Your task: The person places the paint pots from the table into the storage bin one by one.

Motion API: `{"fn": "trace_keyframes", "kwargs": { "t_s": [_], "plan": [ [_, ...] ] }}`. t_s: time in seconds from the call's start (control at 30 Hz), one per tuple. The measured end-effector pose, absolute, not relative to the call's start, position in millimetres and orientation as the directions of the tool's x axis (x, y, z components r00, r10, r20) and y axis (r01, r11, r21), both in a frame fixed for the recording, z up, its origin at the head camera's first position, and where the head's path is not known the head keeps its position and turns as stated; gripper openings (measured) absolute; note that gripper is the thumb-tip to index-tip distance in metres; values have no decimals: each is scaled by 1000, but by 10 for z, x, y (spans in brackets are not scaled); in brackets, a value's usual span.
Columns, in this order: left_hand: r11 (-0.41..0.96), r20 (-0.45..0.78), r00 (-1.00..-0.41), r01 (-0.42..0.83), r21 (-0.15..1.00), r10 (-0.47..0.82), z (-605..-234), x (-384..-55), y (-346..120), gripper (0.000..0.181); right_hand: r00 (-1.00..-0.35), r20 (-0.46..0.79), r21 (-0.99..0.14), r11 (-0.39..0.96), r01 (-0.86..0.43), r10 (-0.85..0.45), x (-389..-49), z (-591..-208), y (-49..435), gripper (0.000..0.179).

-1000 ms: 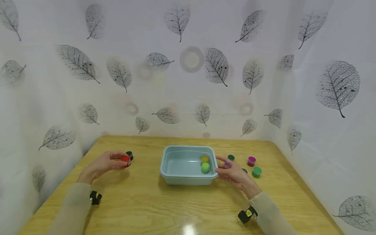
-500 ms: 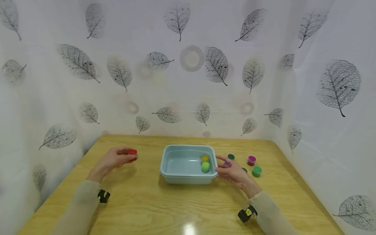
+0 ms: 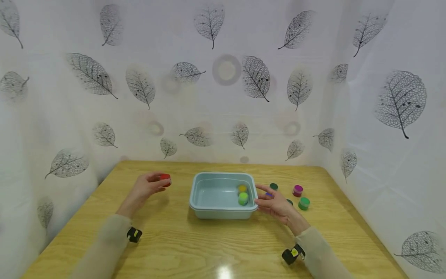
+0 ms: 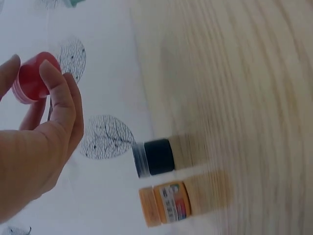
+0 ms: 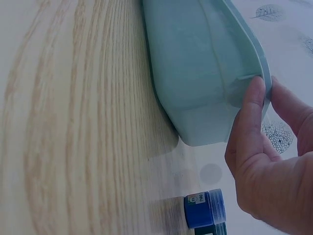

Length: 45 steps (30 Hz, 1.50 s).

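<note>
I held up a red jar [image 3: 166, 178] and pinched the tub [image 3: 223, 214].
My left grip [image 3: 144, 188] closed round the jar's cylindrical sides, clear of the wood-grained bench [image 3: 181, 240], left of the tub; my right grip [image 3: 277, 206] clasped its smooth, seemingly plastic rim, probably to steady it. Inside sat a yellow jar [image 3: 242, 188] and lime jar [image 3: 243, 199]; further right, a purple jar [image 3: 297, 190].

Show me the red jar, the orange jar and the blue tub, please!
Red jar [image 4: 32, 81]: left wrist view, on its side, between the fingers.
Orange jar [image 4: 171, 202]: left wrist view, on the label on its body.
Blue tub [image 3: 223, 214]: head view, on its near outer wall.
</note>
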<state>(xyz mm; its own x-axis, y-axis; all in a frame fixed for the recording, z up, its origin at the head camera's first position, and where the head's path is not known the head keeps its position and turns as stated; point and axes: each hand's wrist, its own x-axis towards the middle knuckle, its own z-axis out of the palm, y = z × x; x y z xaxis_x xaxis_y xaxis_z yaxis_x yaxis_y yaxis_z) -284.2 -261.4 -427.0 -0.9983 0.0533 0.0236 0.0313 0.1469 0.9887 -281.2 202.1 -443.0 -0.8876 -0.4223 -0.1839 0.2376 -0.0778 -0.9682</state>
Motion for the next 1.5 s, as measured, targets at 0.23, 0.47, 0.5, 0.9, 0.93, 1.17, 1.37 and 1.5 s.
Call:
{"fn": "trace_keyframes", "kwargs": {
  "t_s": [0.23, 0.47, 0.5, 0.9, 0.93, 1.17, 1.37, 1.5],
  "plan": [
    [92, 34, -999, 35, 995, 16, -4273, -2869, -2339, 57, -887, -176, -968, -90, 236, -426, -2790, -4409, 2041, 70],
    [90, 55, -998, 55, 994, 9, -4209, -2841, -2121, 54, -887, -178, -969, -81, 233, -427, -2790, -4403, 2031, 70],
    [90, 58, -998, 58, 994, 6, -4194, -2834, -2089, 54, -887, -180, -969, -80, 235, -425, -2791, -4405, 2029, 70],
    [183, 146, -989, 137, 974, -36, -4241, -2843, -1725, 50, -888, -183, -968, -80, 238, -423, -2806, -4426, 2013, 71],
    [189, 149, -988, 139, 972, -37, -4247, -2841, -1697, 50, -887, -183, -968, -80, 238, -423, -2806, -4430, 2015, 71],
    [194, 143, -989, 135, 972, -30, -4257, -2846, -1507, 41, -888, -182, -968, -79, 236, -422, -2803, -4438, 2021, 70],
    [238, 123, -991, 108, 965, -49, -4237, -2847, -1371, 43, -888, -183, -968, -83, 238, -422, -2805, -4433, 2025, 71],
    [255, 117, -991, 95, 962, -71, -4196, -2845, -1281, 41, -886, -181, -969, -78, 235, -426, -2804, -4430, 2028, 72]
  ]
}}
